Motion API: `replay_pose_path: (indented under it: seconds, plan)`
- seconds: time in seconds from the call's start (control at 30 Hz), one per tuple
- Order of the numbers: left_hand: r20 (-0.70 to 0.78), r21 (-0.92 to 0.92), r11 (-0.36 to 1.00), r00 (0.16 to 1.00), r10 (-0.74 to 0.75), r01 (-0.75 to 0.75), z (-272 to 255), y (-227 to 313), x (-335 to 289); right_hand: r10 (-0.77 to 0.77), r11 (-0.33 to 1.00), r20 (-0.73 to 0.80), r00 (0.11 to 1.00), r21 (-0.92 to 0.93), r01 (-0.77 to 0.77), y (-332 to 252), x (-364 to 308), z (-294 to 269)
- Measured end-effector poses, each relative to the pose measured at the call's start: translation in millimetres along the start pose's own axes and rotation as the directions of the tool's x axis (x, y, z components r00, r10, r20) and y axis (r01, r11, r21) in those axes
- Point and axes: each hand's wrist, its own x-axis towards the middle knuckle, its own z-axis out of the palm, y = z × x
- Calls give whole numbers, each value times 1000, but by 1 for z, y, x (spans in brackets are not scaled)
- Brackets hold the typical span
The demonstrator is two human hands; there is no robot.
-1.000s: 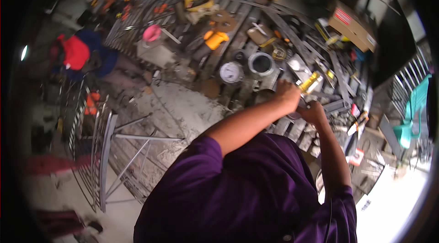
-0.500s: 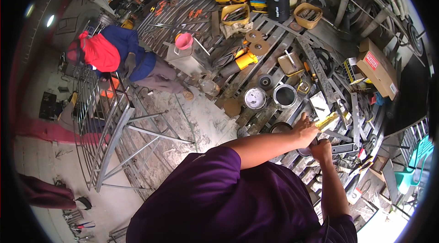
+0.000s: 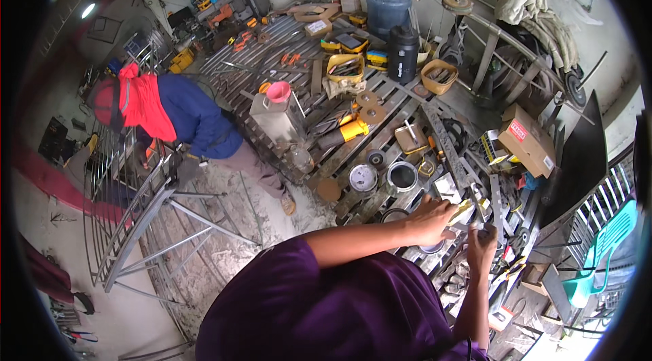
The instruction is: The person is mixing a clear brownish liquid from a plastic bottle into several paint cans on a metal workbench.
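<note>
On the right side of the slatted table, my left hand (image 3: 432, 221) is closed on a yellow object (image 3: 462, 213), long and flat-looking; its kind is too small to make out. Close beside it, my right hand (image 3: 481, 247) is closed round a narrow grey metal tool (image 3: 478, 209) that points away from me, its lower end hidden by the fingers. Past both hands lies a white rectangular piece (image 3: 447, 188). An open can with a dark inside (image 3: 403, 175) and a can with a whitish top (image 3: 363, 177) stand left of them.
A yellow-and-black power tool (image 3: 343, 133), a metal canister (image 3: 277, 116) and a black bottle (image 3: 403, 55) stand or lie farther back. A cardboard box (image 3: 528, 140) and a teal chair (image 3: 601, 252) are at right. Left, a person in a red head covering (image 3: 146, 103) bends over a metal frame (image 3: 146, 232).
My view has shifted, showing more of the back wall. My hands have moved apart a little, and the grey metal tool now shows upright above my right hand. The other person leans on at the frame.
</note>
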Motion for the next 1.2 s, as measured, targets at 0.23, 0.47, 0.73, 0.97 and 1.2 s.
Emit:
replay_pose_path:
  seconds: [0.23, 0.47, 0.73, 0.97, 1.2]
  plan:
    - [132, -988, -60, 982, 132, 141, -25, 32, -1, -572, 793, -52, 819, 221, 568, -129, -44, -22]
    - [-114, -710, 704, 989, -100, -11, -42, 10, -21, -753, 651, -42, 657, -195, 734, -120, -45, -5]
    - [-547, -356, 895, 837, 35, -270, -112, 59, -60, -864, 503, -163, 476, -265, 822, -150, -86, -23]
    - [-603, -661, 682, 762, -235, -312, -126, 25, -66, -837, 538, -197, 511, -122, 834, -141, -86, -30]
    - [-181, -980, -87, 983, 29, -178, -111, 22, -61, -878, 465, -205, 432, -157, 871, -141, -102, 1]
